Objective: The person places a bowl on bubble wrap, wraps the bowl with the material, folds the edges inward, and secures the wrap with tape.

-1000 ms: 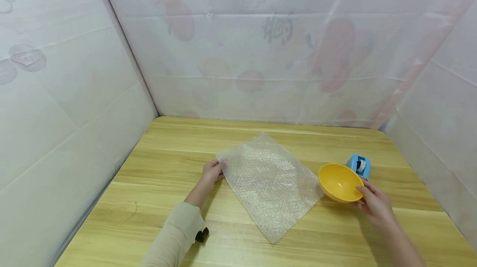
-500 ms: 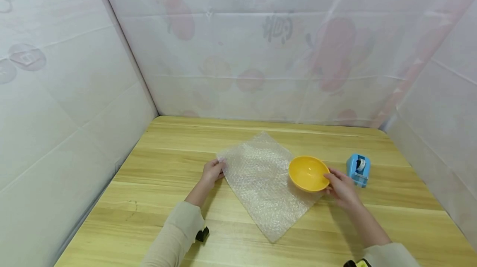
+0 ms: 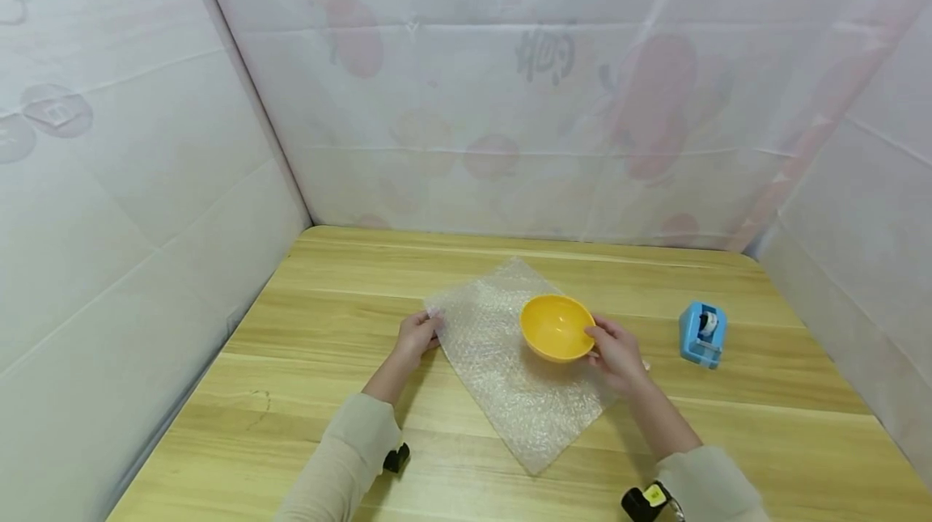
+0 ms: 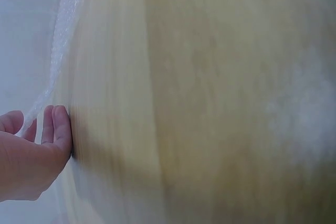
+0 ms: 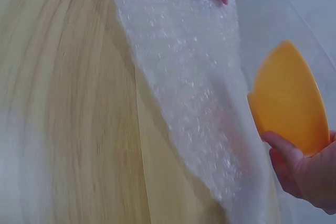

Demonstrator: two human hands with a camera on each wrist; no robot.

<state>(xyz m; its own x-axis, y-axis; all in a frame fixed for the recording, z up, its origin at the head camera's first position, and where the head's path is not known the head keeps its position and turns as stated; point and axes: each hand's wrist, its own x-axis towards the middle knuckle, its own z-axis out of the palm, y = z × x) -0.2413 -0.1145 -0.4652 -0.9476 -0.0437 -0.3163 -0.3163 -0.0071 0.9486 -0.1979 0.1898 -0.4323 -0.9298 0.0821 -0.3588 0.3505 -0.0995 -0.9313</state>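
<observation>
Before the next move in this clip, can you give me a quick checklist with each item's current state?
1. Right hand holds the yellow bowl at its rim: ok.
2. Left hand pinches a corner of the bubble wrap: ok.
3. Bowl has nothing visible inside: ok.
4. Bowl set down on the wrap: not ok, it is held above it.
5. Blue tape dispenser apart from the wrap: ok, off to the right.
6. Enough tape on the roll: cannot tell, too small.

The characters (image 3: 544,55) on the back curtain (image 3: 451,85) cannot be read
</observation>
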